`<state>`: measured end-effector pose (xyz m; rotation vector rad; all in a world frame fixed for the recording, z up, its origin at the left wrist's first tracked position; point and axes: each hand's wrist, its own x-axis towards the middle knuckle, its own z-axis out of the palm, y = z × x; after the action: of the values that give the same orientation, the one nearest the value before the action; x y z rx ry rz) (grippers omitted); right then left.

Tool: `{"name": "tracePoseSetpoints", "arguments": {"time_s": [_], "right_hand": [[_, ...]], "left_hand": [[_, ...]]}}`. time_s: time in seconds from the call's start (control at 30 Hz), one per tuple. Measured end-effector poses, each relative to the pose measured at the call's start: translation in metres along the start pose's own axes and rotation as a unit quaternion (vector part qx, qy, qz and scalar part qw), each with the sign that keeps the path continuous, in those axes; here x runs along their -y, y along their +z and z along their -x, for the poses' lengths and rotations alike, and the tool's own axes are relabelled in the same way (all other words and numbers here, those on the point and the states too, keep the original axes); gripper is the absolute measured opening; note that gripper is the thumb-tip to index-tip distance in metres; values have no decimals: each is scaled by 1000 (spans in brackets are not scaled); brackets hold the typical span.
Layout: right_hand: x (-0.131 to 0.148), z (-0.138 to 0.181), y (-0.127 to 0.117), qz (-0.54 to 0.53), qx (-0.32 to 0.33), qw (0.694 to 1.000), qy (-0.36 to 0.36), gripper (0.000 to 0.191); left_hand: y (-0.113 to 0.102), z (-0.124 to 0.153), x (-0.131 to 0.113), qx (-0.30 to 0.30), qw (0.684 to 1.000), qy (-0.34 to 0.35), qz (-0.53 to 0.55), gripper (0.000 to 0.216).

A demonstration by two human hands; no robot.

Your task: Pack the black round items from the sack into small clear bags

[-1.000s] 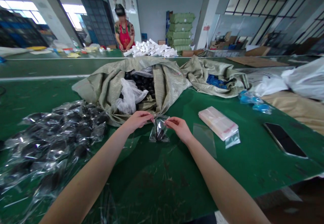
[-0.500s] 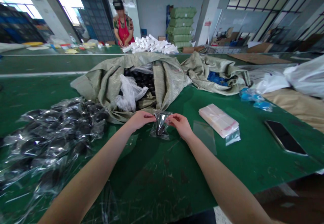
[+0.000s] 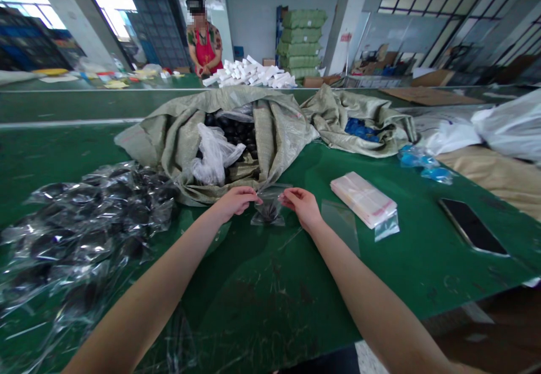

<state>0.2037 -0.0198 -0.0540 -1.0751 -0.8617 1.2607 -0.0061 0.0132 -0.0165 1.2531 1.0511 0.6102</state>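
A clear plastic bag [image 3: 269, 212] with a dark object inside stands on the green table between my hands. My left hand [image 3: 237, 200] pinches its left upper edge with thumb and forefinger. At the opposite edge, my right hand [image 3: 301, 204] grips the bag's upper right corner between its fingertips. Just beyond the bag lies an open woven sack [image 3: 279, 137] holding many dark rounded pieces [image 3: 240, 132] and a crumpled white plastic liner [image 3: 215, 154]. To the right of my right hand rests a stack of flat clear bags [image 3: 363, 198], with one loose clear sheet [image 3: 340, 225] beside it.
At left spreads a heap of bagged dark pieces [image 3: 101, 210]. A second sack [image 3: 313, 103] with blue pieces sits further right, near bagged blue items [image 3: 425, 163]. A phone [image 3: 471, 226] lies near the right edge. Across the table a person in a red apron [image 3: 206, 53] stands by white boxes [image 3: 253, 74].
The bag's top is now drawn wider and flatter between my hands, and the dark object sits lower in it. Both hands stay in nearly the same place.
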Motion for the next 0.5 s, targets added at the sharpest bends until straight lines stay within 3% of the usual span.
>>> {"name": "tracePoseSetpoints", "arguments": {"time_s": [0.1,0.2,0.3,0.33,0.4,0.5], "right_hand": [[1,1,1,-9,-2,1000,13,33],[3,4,4,-2,5,1000,19,31],[6,9,8,15,12,1000,16,27],[7,11,11,22,13,1000,13,25],[10,16,15,45,20,999,3,24],[14,22,20,87,47,995,-34,24]], "left_hand": [[-5,0,-2,18,999,-9,-40,23],[-7,2,-8,-72,978,78,-178,23],[2,10,-16,-210,889,257,-316,22],[8,14,-17,-218,855,311,-352,20],[21,22,-18,-174,804,388,-415,16],[37,27,-16,-162,758,411,-480,23]]}}
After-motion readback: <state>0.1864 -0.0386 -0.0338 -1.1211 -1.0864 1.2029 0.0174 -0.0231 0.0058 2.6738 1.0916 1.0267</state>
